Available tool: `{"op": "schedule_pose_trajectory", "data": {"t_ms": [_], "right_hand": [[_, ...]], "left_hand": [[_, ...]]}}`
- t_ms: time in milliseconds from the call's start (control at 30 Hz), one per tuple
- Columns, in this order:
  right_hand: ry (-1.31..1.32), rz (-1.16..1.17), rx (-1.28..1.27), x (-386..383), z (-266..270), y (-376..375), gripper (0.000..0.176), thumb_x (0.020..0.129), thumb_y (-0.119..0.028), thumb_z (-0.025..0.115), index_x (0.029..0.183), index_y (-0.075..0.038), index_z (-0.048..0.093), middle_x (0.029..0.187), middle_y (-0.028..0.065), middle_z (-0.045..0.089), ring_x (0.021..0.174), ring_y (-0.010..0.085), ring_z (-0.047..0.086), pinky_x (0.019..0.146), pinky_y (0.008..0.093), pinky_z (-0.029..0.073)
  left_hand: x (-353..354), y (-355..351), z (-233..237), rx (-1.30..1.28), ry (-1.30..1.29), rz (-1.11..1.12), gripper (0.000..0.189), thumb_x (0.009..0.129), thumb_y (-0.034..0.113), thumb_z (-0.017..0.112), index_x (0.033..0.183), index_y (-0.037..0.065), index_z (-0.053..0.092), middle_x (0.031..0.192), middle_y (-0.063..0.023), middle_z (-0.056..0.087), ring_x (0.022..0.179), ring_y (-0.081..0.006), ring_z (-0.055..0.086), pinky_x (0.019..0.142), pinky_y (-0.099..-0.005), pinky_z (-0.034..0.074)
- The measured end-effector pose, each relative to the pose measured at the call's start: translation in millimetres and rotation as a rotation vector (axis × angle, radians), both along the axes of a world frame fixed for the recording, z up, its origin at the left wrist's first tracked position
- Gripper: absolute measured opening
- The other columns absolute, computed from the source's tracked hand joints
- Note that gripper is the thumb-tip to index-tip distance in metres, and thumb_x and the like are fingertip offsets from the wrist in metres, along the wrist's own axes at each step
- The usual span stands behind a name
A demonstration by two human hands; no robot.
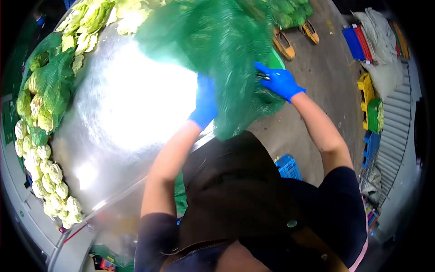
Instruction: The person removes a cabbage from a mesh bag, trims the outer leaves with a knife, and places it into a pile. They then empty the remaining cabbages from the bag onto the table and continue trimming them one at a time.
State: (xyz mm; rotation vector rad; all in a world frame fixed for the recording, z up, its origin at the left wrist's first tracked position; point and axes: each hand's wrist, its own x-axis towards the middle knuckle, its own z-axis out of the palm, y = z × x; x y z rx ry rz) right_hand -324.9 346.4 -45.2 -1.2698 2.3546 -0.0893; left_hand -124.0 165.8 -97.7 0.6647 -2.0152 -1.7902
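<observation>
A large green mesh sack (pixel 217 50) hangs over the edge of a shiny metal table (pixel 104 149). My left hand (pixel 205 102), in a blue glove, grips the sack's left side, partly hidden behind the mesh. In a matching blue glove, my right hand (pixel 278 81) holds the sack's right side together with a small dark tool whose kind I cannot make out. Both arms are raised in front of my dark apron.
Cauliflower heads (pixel 43 172) line the table's left edge, some in another green mesh sack (pixel 47 86). More green vegetables (pixel 90 20) lie at the far end. Blue, yellow and green crates (pixel 369 109) stand on the concrete floor to the right, with a blue crate (pixel 289 166) near my body.
</observation>
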Motion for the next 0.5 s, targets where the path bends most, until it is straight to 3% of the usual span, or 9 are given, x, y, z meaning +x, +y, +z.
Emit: {"op": "schedule_pose_trajectory", "data": {"t_ms": [67, 133, 200, 267, 333, 400, 467, 500], "right_hand": [[0.061, -0.165, 0.028, -12.2, 16.0, 18.3, 0.061, 0.086, -0.027, 0.064, 0.143, -0.034, 0.045, 0.106, 0.0188, 0.068, 0.091, 0.0352, 0.067, 0.080, 0.0426, 0.054], [0.086, -0.293, -0.193, -17.7, 32.2, 31.8, 0.063, 0.084, -0.022, 0.065, 0.143, -0.029, 0.046, 0.105, 0.0190, 0.069, 0.087, 0.0325, 0.069, 0.077, 0.0402, 0.054], [-0.132, -0.566, -0.499, -4.1, 59.1, 21.1, 0.058, 0.089, -0.019, 0.064, 0.144, -0.015, 0.047, 0.118, 0.0161, 0.068, 0.099, 0.0260, 0.068, 0.083, 0.0359, 0.053], [-0.388, -0.642, -0.842, 7.7, 61.8, 7.4, 0.050, 0.094, -0.014, 0.059, 0.141, -0.004, 0.047, 0.124, 0.0131, 0.064, 0.106, 0.0216, 0.064, 0.090, 0.0328, 0.051], [-0.831, -0.667, -1.167, 43.8, 92.6, -19.0, 0.044, 0.097, -0.009, 0.055, 0.138, 0.002, 0.048, 0.126, 0.0118, 0.063, 0.109, 0.0196, 0.062, 0.094, 0.0313, 0.048], [-1.350, -0.678, -1.280, 63.9, 89.3, -39.0, 0.044, 0.095, -0.008, 0.056, 0.138, 0.000, 0.050, 0.124, 0.0112, 0.063, 0.107, 0.0182, 0.061, 0.093, 0.0306, 0.048], [-1.392, -0.541, -1.159, 87.5, 99.8, -72.0, 0.048, 0.093, -0.009, 0.059, 0.139, -0.001, 0.049, 0.123, 0.0113, 0.063, 0.108, 0.0183, 0.061, 0.094, 0.0313, 0.048], [-1.147, -0.412, -1.044, 103.8, 120.7, -91.4, 0.051, 0.091, -0.010, 0.061, 0.139, -0.002, 0.048, 0.123, 0.0117, 0.063, 0.109, 0.0189, 0.060, 0.095, 0.0324, 0.048]], "left_hand": [[-29.3, 8.4, -46.6, -0.206, 0.112, -0.074, 0.032, 0.099, 0.019, 0.047, 0.125, 0.002, 0.051, 0.114, -0.0118, 0.060, 0.103, -0.0230, 0.058, 0.089, -0.0384, 0.048], [-49.1, 20.3, -12.7, 0.560, 0.075, -0.157, 0.033, 0.098, 0.016, 0.046, 0.127, 0.002, 0.052, 0.123, -0.0111, 0.059, 0.108, -0.0224, 0.057, 0.093, -0.0393, 0.047], [-47.8, 9.8, 20.5, 0.594, 0.262, -0.281, 0.040, 0.097, 0.018, 0.048, 0.133, 0.001, 0.050, 0.132, -0.0116, 0.056, 0.116, -0.0218, 0.055, 0.100, -0.0389, 0.044], [-28.6, 8.4, 52.0, 0.312, 0.434, -0.365, 0.049, 0.095, 0.021, 0.052, 0.139, 0.000, 0.045, 0.138, -0.0134, 0.052, 0.122, -0.0229, 0.052, 0.106, -0.0387, 0.041], [-10.9, 11.2, 82.2, 0.434, 0.438, -0.375, 0.055, 0.093, 0.020, 0.055, 0.142, 0.000, 0.041, 0.139, -0.0153, 0.050, 0.125, -0.0254, 0.050, 0.108, -0.0401, 0.039], [1.8, 4.6, 94.5, 0.497, 0.452, -0.318, 0.055, 0.093, 0.021, 0.053, 0.142, 0.000, 0.041, 0.140, -0.0153, 0.050, 0.125, -0.0261, 0.050, 0.109, -0.0408, 0.039], [22.9, -12.6, 104.3, 0.556, 0.473, -0.205, 0.055, 0.094, 0.022, 0.052, 0.142, 0.000, 0.041, 0.140, -0.0153, 0.049, 0.126, -0.0267, 0.049, 0.109, -0.0416, 0.038], [34.9, -24.9, 109.2, 0.577, 0.489, -0.134, 0.054, 0.094, 0.023, 0.052, 0.143, 0.000, 0.041, 0.141, -0.0154, 0.049, 0.126, -0.0270, 0.049, 0.109, -0.0420, 0.037]]}}
